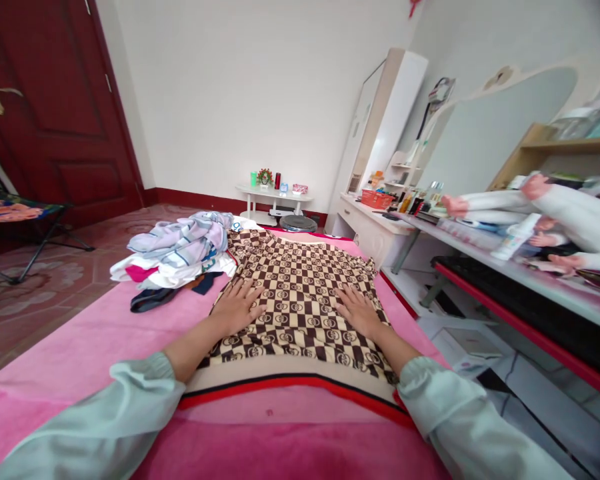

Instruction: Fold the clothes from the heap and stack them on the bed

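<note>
A brown and cream checkered garment (297, 287) with a red and black striped hem lies spread out on a pink bed cover (80, 347). My left hand (237, 308) rests flat on the garment's left side with fingers spread. My right hand (359, 309) lies flat on its right side, fingers stretched out too. Both hands hold nothing.
A pile of mixed clothes (180, 250) sits on the bed beyond my left hand. A cluttered desk (520, 273) runs along the right. A small white table (275, 198) stands by the far wall, a folding chair (15, 220) and a dark red door (60, 100) at left.
</note>
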### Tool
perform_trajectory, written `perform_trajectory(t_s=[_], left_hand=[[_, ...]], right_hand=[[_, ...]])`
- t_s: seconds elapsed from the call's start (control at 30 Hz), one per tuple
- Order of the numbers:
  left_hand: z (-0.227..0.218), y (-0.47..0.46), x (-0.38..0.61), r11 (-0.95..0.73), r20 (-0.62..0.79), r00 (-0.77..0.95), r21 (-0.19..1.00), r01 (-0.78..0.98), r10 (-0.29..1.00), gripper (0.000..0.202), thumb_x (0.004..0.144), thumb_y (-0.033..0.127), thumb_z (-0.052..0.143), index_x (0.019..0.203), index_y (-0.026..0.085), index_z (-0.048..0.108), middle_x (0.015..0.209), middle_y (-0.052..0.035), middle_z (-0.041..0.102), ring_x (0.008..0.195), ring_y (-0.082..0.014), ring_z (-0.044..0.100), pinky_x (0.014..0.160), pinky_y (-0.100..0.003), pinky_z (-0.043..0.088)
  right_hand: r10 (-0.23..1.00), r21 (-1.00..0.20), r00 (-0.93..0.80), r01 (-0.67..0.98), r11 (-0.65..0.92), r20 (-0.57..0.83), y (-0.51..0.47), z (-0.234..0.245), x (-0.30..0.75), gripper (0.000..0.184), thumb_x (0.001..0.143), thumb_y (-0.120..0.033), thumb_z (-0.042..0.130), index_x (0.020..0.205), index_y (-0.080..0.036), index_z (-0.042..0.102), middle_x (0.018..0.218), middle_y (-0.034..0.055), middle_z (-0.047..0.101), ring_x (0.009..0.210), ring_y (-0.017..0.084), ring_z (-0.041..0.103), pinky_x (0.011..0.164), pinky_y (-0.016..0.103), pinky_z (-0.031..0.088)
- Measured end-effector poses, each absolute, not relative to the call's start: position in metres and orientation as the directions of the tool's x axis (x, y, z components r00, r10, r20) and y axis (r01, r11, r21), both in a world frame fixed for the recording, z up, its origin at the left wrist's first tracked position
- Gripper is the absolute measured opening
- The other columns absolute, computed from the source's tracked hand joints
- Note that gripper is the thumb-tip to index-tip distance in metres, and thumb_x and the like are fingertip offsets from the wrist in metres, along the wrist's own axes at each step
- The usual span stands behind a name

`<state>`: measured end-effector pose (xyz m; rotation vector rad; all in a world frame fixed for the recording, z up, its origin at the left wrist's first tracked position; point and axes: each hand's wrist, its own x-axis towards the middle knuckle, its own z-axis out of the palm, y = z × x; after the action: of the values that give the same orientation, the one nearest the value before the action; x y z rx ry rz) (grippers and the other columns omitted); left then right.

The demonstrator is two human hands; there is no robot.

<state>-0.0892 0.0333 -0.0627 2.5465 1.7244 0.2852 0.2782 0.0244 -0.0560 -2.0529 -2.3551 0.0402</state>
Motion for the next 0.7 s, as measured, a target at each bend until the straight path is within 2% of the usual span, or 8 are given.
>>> perform_trajectory(t_s=[0.17, 0.23, 0.3, 0.37, 0.43, 0.53, 0.63, 0.7], left_hand=[[-0.061, 0.008, -0.117, -0.466, 0.1, 0.455, 0.155, 0.871, 0.885, 0.065, 0.089, 0.063, 0.027, 0.145, 0.03, 0.027, 0.155, -0.0078, 0.015, 0.141, -0.0313, 0.013, 0.112, -0.051, 0.014], [-0.058, -0.005, -0.132, -0.522, 0.091, 0.514, 0.169, 0.836, 0.853, 0.062, 0.091, 0.059, 0.029, 0.146, 0.029, 0.026, 0.155, -0.0078, 0.015, 0.141, -0.0305, 0.013, 0.112, -0.051, 0.015], [-0.052, -0.021, -0.148, -0.582, 0.068, 0.582, 0.21, 0.786, 0.81, 0.058, 0.093, 0.052, 0.033, 0.145, 0.028, 0.028, 0.155, -0.0087, 0.018, 0.141, -0.03, 0.015, 0.112, -0.051, 0.018], [-0.041, -0.041, -0.161, -0.621, 0.065, 0.632, 0.287, 0.729, 0.772, 0.051, 0.094, 0.044, 0.037, 0.142, 0.028, 0.036, 0.154, -0.009, 0.022, 0.139, -0.0284, 0.022, 0.111, -0.047, 0.024], [-0.026, -0.066, -0.171, -0.629, 0.1, 0.645, 0.378, 0.679, 0.757, 0.042, 0.093, 0.036, 0.041, 0.134, 0.027, 0.048, 0.149, -0.0082, 0.031, 0.135, -0.0254, 0.032, 0.11, -0.04, 0.03], [-0.007, -0.102, -0.178, -0.63, 0.124, 0.661, 0.47, 0.618, 0.741, 0.03, 0.089, 0.033, 0.051, 0.117, 0.027, 0.062, 0.131, -0.0064, 0.052, 0.119, -0.0211, 0.05, 0.102, -0.03, 0.041], [-0.001, -0.124, -0.178, -0.656, 0.089, 0.695, 0.431, 0.619, 0.714, 0.033, 0.085, 0.032, 0.058, 0.118, 0.03, 0.061, 0.121, -0.0047, 0.058, 0.108, -0.0182, 0.057, 0.095, -0.024, 0.046], [-0.006, -0.13, -0.175, -0.672, 0.089, 0.692, 0.357, 0.649, 0.716, 0.038, 0.086, 0.026, 0.054, 0.123, 0.033, 0.057, 0.122, -0.0038, 0.058, 0.107, -0.0173, 0.058, 0.095, -0.023, 0.045]], right_hand=[[0.975, -0.068, -0.218, 0.974, 0.215, -0.04, 0.0, -0.052, 0.292, 0.065, 0.091, -0.062, 0.012, 0.148, -0.031, 0.016, 0.156, 0.0018, 0.007, 0.142, 0.027, 0.006, 0.112, 0.053, 0.011], [0.96, -0.094, -0.276, 0.958, 0.271, -0.047, -0.01, -0.047, 0.302, 0.065, 0.092, -0.059, 0.017, 0.147, -0.025, 0.022, 0.156, 0.0058, 0.012, 0.142, 0.027, 0.01, 0.112, 0.051, 0.014], [0.933, -0.144, -0.359, 0.925, 0.35, -0.036, -0.023, -0.037, 0.311, 0.063, 0.092, -0.055, 0.029, 0.143, -0.019, 0.033, 0.152, 0.0115, 0.023, 0.139, 0.027, 0.023, 0.112, 0.047, 0.021], [0.905, -0.222, -0.426, 0.881, 0.418, 0.013, -0.043, -0.018, 0.315, 0.054, 0.09, -0.049, 0.04, 0.132, -0.017, 0.05, 0.142, 0.0146, 0.042, 0.129, 0.026, 0.04, 0.108, 0.042, 0.029], [0.886, -0.308, -0.458, 0.835, 0.456, 0.072, -0.07, 0.005, 0.314, 0.039, 0.089, -0.045, 0.046, 0.114, -0.019, 0.062, 0.122, 0.0121, 0.059, 0.113, 0.024, 0.053, 0.1, 0.039, 0.038], [0.846, -0.397, -0.532, 0.782, 0.481, -0.022, -0.116, 0.034, 0.308, 0.022, 0.082, -0.039, 0.06, 0.092, -0.022, 0.066, 0.097, 0.0056, 0.064, 0.092, 0.02, 0.059, 0.084, 0.032, 0.047], [0.814, -0.355, -0.56, 0.8, 0.484, -0.152, -0.15, 0.041, 0.308, 0.029, 0.067, -0.029, 0.073, 0.096, -0.023, 0.067, 0.106, 0.0052, 0.061, 0.101, 0.023, 0.056, 0.089, 0.034, 0.044], [0.826, -0.338, -0.542, 0.814, 0.472, -0.153, -0.16, 0.034, 0.313, 0.036, 0.07, -0.023, 0.067, 0.107, -0.025, 0.065, 0.119, 0.0072, 0.057, 0.111, 0.025, 0.052, 0.097, 0.037, 0.039]])
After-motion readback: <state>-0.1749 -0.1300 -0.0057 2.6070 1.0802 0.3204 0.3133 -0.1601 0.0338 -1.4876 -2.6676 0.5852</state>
